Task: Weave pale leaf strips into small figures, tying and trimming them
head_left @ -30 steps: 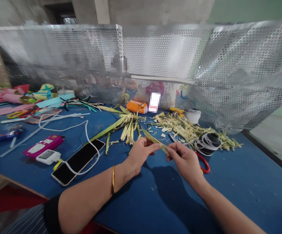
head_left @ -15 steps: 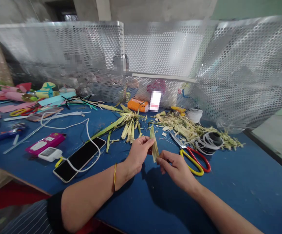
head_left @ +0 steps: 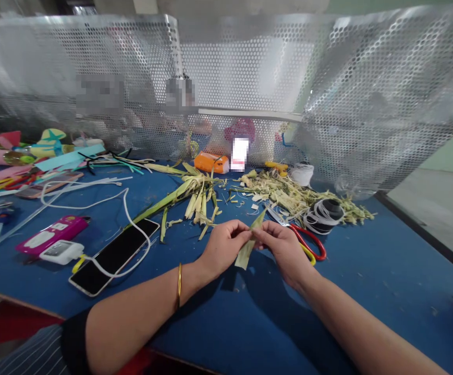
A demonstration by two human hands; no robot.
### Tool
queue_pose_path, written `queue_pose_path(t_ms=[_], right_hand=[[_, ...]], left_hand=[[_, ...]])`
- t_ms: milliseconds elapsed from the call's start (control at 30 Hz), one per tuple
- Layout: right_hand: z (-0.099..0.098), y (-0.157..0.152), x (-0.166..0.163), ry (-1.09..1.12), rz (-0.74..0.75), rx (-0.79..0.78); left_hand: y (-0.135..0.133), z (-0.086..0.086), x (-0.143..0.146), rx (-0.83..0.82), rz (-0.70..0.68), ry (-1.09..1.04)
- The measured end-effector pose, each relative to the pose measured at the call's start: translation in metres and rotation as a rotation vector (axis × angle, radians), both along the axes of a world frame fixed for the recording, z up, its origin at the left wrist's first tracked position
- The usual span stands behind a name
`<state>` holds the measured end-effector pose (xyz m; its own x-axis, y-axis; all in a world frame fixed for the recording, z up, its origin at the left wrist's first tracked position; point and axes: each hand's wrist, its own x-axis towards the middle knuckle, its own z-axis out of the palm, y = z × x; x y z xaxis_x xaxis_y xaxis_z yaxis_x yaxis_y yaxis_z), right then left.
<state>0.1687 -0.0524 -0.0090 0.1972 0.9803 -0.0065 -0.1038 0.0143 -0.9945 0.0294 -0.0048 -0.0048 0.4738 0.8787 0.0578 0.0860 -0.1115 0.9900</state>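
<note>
A pale green strip of corn husk (head_left: 244, 255) is held above the blue table between my two hands. My left hand (head_left: 224, 246), with a gold bangle at its wrist, pinches the strip's middle from the left. From the other side, my right hand (head_left: 281, 247) pinches the same strip, the fingertips of both hands almost touching. The strip's pointed end shows above the fingers, and its wide cut end hangs below. Scissors (head_left: 309, 240) with red and yellow handles lie just beyond my right hand, partly covered by it. Farther back rests a bundle of corn husks (head_left: 195, 190).
Husk scraps (head_left: 284, 195) lie at the back right beside a dark spool of white cord (head_left: 325, 216). To the left are a phone (head_left: 114, 258), a white cable and a magenta device (head_left: 52, 234). A perforated metal screen (head_left: 245, 67) stands behind.
My right hand has moved up from the strip's lower end to its middle, beside my left fingertips. The strip has tilted, its lower end swinging left. The camera view has shifted slightly.
</note>
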Motion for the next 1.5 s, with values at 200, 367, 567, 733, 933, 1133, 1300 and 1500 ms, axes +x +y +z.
queue_pose_path(t_ms=[200, 367, 567, 733, 933, 1133, 1300, 1500], right_hand=[[0.000, 0.001, 0.000, -0.055, 0.007, 0.019], [-0.001, 0.000, -0.002, -0.013, -0.028, -0.055], [0.001, 0.002, 0.002, 0.039, -0.068, -0.032], [0.001, 0.003, 0.001, -0.008, -0.069, 0.002], [-0.001, 0.003, 0.002, -0.051, -0.068, -0.019], [-0.002, 0.004, 0.004, -0.045, -0.054, -0.023], [-0.003, 0.001, -0.002, 0.084, 0.045, -0.085], [-0.012, 0.001, -0.008, 0.190, 0.101, -0.209]], left_hand=[[-0.001, 0.005, 0.000, 0.004, 0.037, 0.027], [0.000, -0.001, 0.001, 0.021, 0.062, 0.063], [0.000, 0.001, 0.000, -0.142, 0.057, -0.026], [0.000, 0.001, 0.000, -0.158, -0.037, 0.005], [0.002, -0.002, -0.001, -0.157, 0.003, 0.012], [0.004, 0.000, -0.002, 0.030, 0.078, 0.128], [0.003, -0.002, -0.003, 0.241, 0.079, 0.227], [0.003, -0.008, -0.002, 0.241, 0.102, 0.253]])
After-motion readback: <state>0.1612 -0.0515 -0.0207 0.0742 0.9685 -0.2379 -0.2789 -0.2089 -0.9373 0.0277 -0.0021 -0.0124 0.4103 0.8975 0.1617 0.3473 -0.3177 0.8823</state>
